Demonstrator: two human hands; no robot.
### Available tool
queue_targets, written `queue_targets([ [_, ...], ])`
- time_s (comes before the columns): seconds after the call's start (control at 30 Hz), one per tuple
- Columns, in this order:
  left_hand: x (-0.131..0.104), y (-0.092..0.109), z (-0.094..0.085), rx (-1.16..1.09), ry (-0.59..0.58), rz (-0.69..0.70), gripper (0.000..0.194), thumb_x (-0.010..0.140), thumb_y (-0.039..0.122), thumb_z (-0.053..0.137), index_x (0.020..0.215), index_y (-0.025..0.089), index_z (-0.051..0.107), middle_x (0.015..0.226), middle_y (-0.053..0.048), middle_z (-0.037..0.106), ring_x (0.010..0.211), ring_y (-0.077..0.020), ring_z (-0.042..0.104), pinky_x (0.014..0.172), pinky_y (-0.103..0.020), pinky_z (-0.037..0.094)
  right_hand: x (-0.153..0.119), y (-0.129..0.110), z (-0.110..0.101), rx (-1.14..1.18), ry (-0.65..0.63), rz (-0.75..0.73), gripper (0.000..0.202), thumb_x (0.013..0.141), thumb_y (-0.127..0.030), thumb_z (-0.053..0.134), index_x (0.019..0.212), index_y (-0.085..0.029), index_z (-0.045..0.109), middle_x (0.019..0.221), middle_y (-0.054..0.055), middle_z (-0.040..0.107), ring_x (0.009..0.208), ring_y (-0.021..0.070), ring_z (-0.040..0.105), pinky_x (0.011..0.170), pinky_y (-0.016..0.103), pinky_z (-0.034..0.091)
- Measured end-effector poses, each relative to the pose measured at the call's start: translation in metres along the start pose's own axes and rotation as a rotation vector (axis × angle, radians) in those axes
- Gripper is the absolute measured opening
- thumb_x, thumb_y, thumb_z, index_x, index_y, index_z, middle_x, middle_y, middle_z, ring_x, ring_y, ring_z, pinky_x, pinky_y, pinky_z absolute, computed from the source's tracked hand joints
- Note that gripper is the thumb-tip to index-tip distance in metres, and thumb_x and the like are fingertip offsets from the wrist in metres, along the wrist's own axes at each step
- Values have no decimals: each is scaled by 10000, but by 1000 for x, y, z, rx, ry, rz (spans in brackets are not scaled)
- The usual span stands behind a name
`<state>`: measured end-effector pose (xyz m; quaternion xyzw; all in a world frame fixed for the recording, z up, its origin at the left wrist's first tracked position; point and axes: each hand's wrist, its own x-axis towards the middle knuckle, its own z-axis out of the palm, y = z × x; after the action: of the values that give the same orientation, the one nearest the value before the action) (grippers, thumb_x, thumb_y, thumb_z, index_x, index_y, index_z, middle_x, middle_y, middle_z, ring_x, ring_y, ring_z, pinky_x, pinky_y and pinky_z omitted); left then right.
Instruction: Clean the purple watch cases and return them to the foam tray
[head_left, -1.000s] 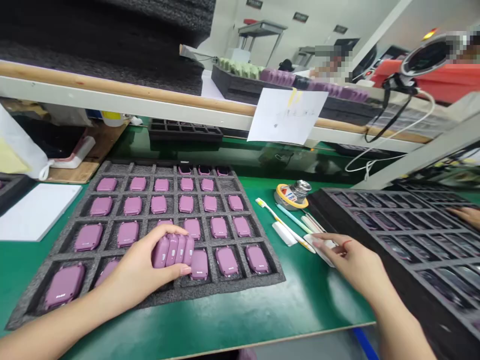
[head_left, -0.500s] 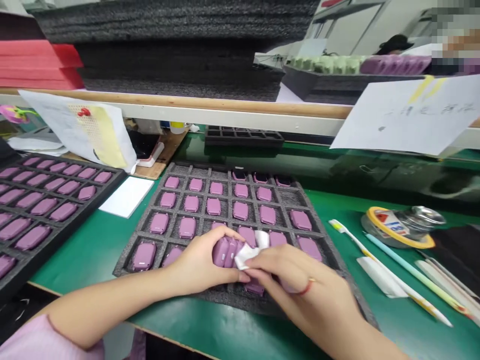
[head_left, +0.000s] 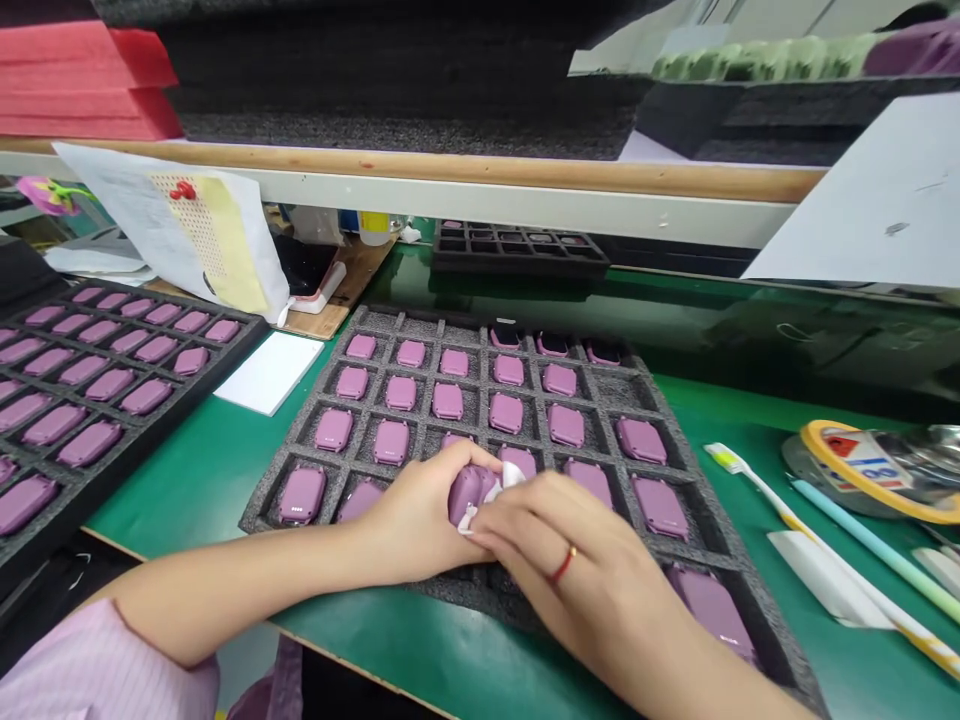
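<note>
My left hand is closed around purple smartwatch cases, held on edge above the near part of a foam tray; how many is partly hidden. With bent fingers my right hand pinches a white wipe and presses it against the right side of those cases. A red ring circles one right finger. Purple smartwatch cases sit one to a pocket in the tray, several of them marked with small pale dots. Dark-faced pieces lie in the back row.
A second tray of purple cases stands left, beside a white pad. On the right lie a toothbrush, a light blue stick and a clear jar with a yellow rim. A shelf edge crosses above the green table.
The view has shifted, so the tray's right side shows more. The wipe now covers more of the held cases, and my right fingers sit closer to my left hand.
</note>
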<state>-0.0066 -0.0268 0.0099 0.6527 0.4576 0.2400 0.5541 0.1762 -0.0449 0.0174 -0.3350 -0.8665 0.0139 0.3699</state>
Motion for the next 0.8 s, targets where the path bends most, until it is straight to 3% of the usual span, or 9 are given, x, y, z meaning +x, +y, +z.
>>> queue_targets([
  [0.17,1,0,1,24,22,-43,504,649,334,846,1044,245,546,920,20,649,851,-208,588,766,-317,431,-1,-2,0,-49,49,7,138,962,-111,560,934,-191,669,826,42,700,747,159,625,680,293,518],
  [0.3,0,1,1,14,-1,-18,460,687,272,809,1067,247,550,927,21,648,838,-198,590,762,-315,437,-1,-1,2,-24,-19,-10,165,971,-110,531,920,-187,668,795,33,696,718,155,617,646,287,506],
  [0.47,-1,2,0,52,10,-33,545,632,380,883,1038,247,546,931,16,640,840,-206,589,768,-332,462,3,18,-3,-79,78,95,149,969,-164,562,888,-207,679,832,36,715,756,165,673,710,292,556],
  [0.63,-4,5,-2,17,0,-25,544,628,316,895,1076,261,591,1021,7,658,904,-200,615,830,-334,486,2,37,-39,-201,130,203,142,966,-300,596,878,-231,684,822,8,740,732,154,704,695,269,549],
  [0.8,-3,6,-3,-21,-24,-51,540,631,294,886,1084,262,595,974,18,655,877,-188,615,817,-325,493,-45,68,-87,-668,167,379,396,979,-555,472,892,-253,713,836,56,765,810,240,724,585,328,484],
])
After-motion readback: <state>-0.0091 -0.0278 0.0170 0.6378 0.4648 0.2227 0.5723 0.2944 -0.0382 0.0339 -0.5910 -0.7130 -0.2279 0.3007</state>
